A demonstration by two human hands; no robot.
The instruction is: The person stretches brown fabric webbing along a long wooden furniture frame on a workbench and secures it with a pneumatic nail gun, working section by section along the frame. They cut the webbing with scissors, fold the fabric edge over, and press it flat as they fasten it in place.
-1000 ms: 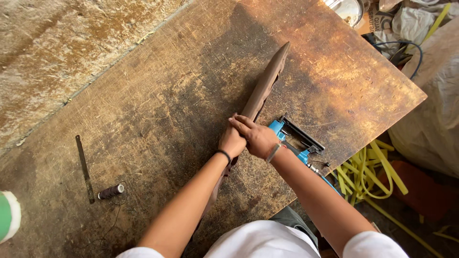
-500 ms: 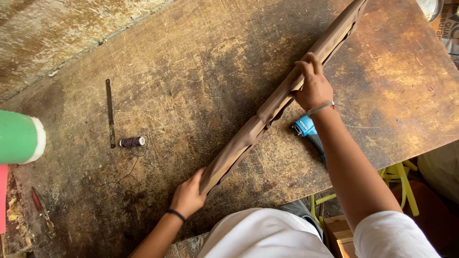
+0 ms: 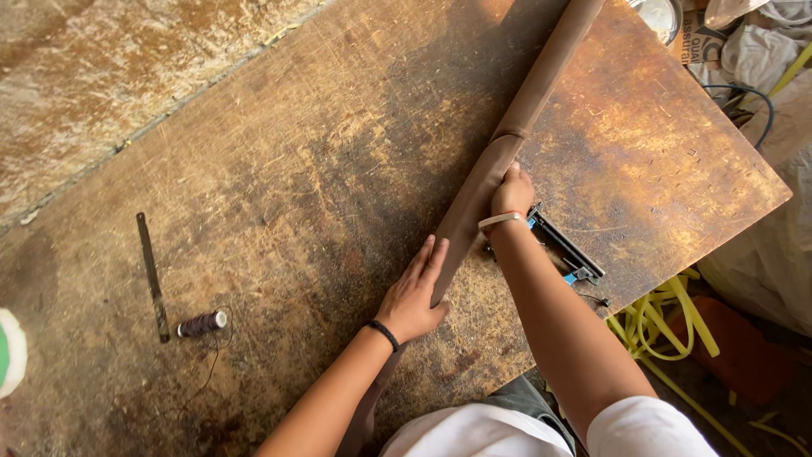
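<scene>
Both hands press the long brown strip [image 3: 507, 152]: left hand [image 3: 416, 296] flat; right hand [image 3: 510, 196] gripping it.

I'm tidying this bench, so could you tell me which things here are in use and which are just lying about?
In use:
- long brown strip, under both hands
- left hand, flat beside it
- right hand, gripping it

Lying about:
- blue stapler
- thread spool
- thin metal blade
- yellow straps on the floor
</scene>
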